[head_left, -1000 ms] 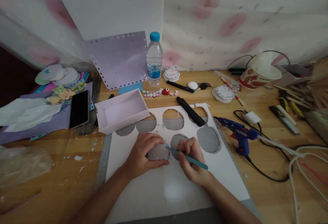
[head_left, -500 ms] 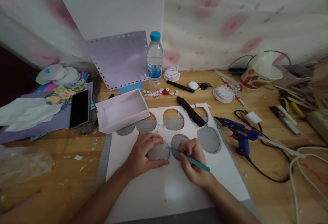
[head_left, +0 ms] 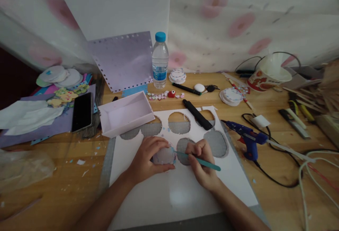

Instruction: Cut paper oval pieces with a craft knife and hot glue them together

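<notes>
My left hand [head_left: 147,158] curves round a white paper disc [head_left: 164,156], thumb at its near edge and fingers along the far edge. Small blue and purplish bits line the disc's rim. Pinched in my right hand [head_left: 202,165] is a slim teal tool, apparently tweezers [head_left: 210,164]. Its thin tip points left and reaches the disc's right rim; whether the tip grips a tiny piece is too small to tell. Both hands rest over a white sheet [head_left: 148,199] with several round holes cut out, lying on a grey cutting mat [head_left: 106,167].
A pale open box [head_left: 127,114] and a black marker-like pen [head_left: 197,114] lie on the sheet's far side. Behind stands a water bottle [head_left: 160,61]. At right are a blue glue gun [head_left: 247,137] and its cables; a phone [head_left: 82,112] lies left.
The teal tweezers have shifted slightly right and lie at a flatter angle, the tip a little off its former spot on the rim. My left hand and the disc stay nearly still.
</notes>
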The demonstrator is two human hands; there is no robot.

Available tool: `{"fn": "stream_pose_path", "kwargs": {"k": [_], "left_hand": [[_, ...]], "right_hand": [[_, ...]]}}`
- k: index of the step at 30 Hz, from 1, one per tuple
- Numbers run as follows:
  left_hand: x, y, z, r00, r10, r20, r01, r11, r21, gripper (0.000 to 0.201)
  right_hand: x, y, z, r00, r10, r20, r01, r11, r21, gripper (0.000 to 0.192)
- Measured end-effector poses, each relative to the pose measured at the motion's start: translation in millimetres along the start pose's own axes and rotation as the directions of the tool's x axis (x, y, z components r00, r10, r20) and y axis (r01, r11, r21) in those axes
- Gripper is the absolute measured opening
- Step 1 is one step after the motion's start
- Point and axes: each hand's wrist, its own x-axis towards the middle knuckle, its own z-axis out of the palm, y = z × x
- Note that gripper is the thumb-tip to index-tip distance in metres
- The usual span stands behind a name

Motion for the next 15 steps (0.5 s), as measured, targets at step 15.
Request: {"fn": "stream_pose_path", "kwargs": {"k": [15], "left_hand": [[-1.7, 0.0, -0.6, 1.000, 0.000, 0.011, 0.000, 1.000, -0.016, 0.049]], "right_hand": [[-1.6, 3.8, 0.0, 0.999, 0.040, 0.019, -0.041, 0.996, 0.081, 0.018]]}}
